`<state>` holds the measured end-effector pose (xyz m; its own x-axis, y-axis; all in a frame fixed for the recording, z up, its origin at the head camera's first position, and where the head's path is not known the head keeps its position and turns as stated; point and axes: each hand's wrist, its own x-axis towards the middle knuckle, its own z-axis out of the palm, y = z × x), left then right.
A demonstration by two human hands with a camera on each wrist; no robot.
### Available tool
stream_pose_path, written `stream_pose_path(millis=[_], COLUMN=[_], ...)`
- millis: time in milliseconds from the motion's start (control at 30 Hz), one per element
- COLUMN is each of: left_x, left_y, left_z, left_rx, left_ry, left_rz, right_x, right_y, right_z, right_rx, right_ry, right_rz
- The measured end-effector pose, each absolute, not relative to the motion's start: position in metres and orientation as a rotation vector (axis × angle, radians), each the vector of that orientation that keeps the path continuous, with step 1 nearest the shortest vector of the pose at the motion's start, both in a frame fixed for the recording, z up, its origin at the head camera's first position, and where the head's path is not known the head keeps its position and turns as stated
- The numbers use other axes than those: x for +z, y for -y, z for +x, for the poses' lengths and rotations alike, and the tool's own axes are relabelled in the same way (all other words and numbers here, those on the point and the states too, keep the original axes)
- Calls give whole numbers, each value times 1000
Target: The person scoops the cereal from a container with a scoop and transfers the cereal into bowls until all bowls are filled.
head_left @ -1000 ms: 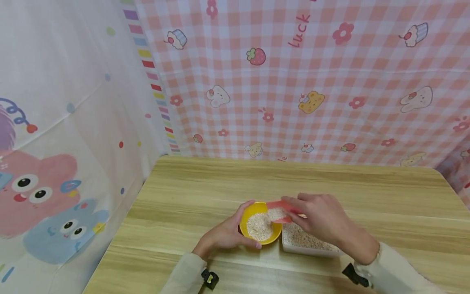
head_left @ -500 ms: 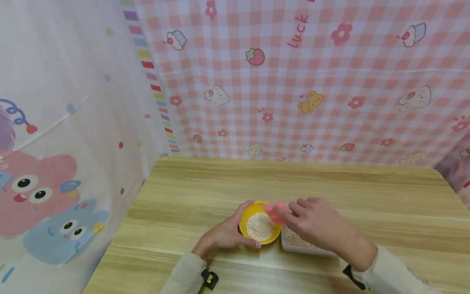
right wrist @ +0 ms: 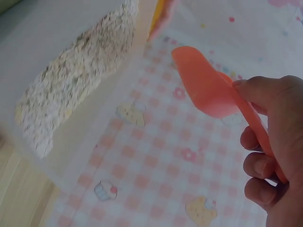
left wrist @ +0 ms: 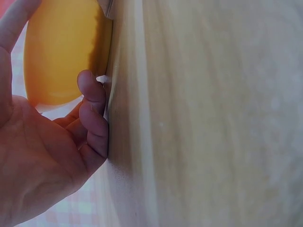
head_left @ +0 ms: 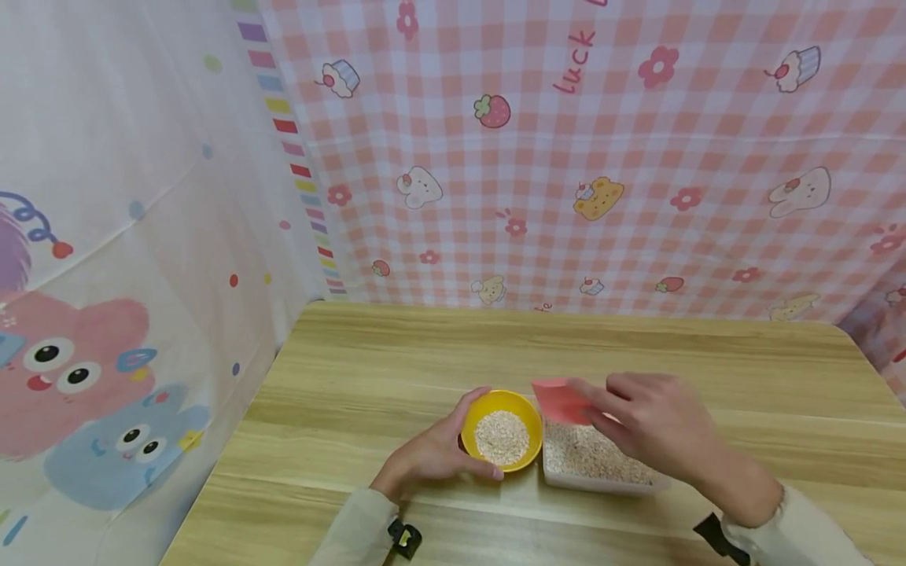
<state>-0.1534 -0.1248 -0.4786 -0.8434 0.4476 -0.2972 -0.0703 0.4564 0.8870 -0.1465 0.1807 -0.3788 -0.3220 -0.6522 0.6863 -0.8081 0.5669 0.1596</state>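
My left hand (head_left: pixel 435 452) holds a yellow bowl (head_left: pixel 487 406) upright on the table, thumb on the near side and a finger on the far side. A mound of oat flakes (head_left: pixel 502 438) lies in the bowl. My right hand (head_left: pixel 654 417) grips a coral-pink scoop (head_left: pixel 562 401) by its handle, as the right wrist view also shows; no flakes show on the scoop (right wrist: pixel 208 87). The scoop hangs over the back left of a translucent plastic box (head_left: pixel 591 481), right beside the bowl. Oat flakes (right wrist: pixel 80 71) fill much of that box.
A wood-grain table (head_left: pixel 396 346) carries the bowl and the box. Behind it hangs a pink checked cloth (head_left: pixel 453 141), and a white printed cloth (head_left: pixel 177 259) hangs at the left. Black straps circle both wrists.
My right hand tipped the scoop over the bowl, pouring oat flakes in, then drew back to the right above the box. The left hand and bowl stayed in place.
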Motion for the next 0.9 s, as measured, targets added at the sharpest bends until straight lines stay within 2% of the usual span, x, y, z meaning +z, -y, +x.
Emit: stream_pose_path(millis=[400, 900], left_x=[-478, -479], left_y=[126, 124], left_z=[-153, -153], left_rx=[1388, 1402], left_ry=[-2219, -2214], left_rz=[326, 333], right_x=[-383, -397], right_y=[-222, -240], right_z=[-137, -134], right_rx=[237, 134], right_ry=[2182, 2189], right_rz=[1060, 1057])
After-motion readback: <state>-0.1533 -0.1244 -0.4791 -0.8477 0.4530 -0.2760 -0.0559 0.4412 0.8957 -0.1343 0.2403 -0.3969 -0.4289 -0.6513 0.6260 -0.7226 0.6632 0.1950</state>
